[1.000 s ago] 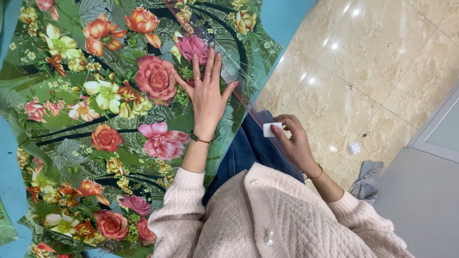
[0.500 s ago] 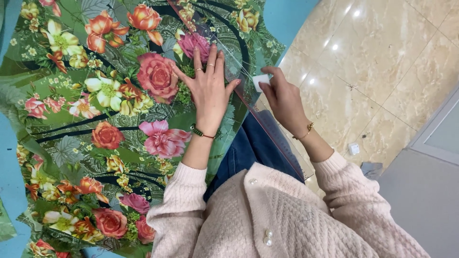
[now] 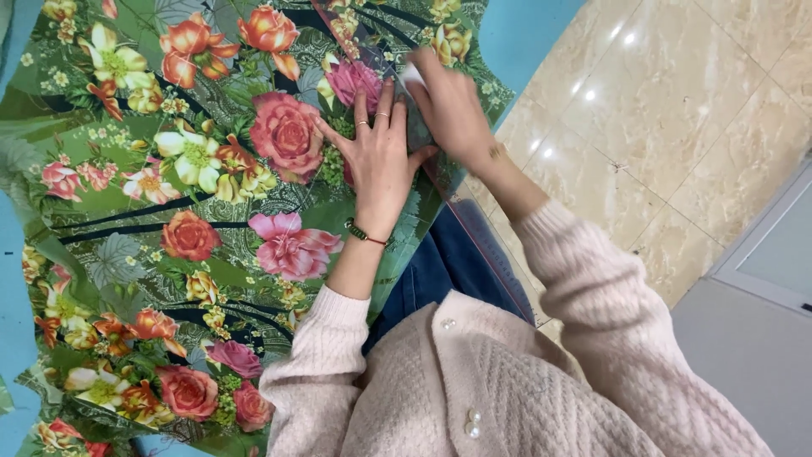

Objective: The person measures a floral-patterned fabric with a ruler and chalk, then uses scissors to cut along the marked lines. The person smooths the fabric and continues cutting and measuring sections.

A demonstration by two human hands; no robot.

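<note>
While the left hand (image 3: 381,161) lies flat on the floral fabric (image 3: 169,211), its fingers (image 3: 362,106) straight and a little apart, pressing the cloth onto the blue tabletop (image 3: 533,30), the right hand (image 3: 452,106) has come across from the person's lap to the cloth's right edge, just beside the left hand. A second ago it was low by the dark blue jeans (image 3: 448,262), holding a small white piece; half a second ago it was on its way up; now it rests on the fabric with that piece of white tailor's chalk (image 3: 412,76) pinched at the tips of its fingers, which are closed on it. The chalk touches the cloth near a pink flower at the upper right of the print. A clear ruler (image 3: 499,254) seems to run along the fabric's edge from under the hands down toward the jeans, though its upper part is hard to make out. Judging from this, the reach is over and the marking of the cloth is beginning: the left hand has kept its place, so the fabric has stayed flat and unshifted. Beyond the tabletop lies a glossy beige tiled floor (image 3: 677,127).
</note>
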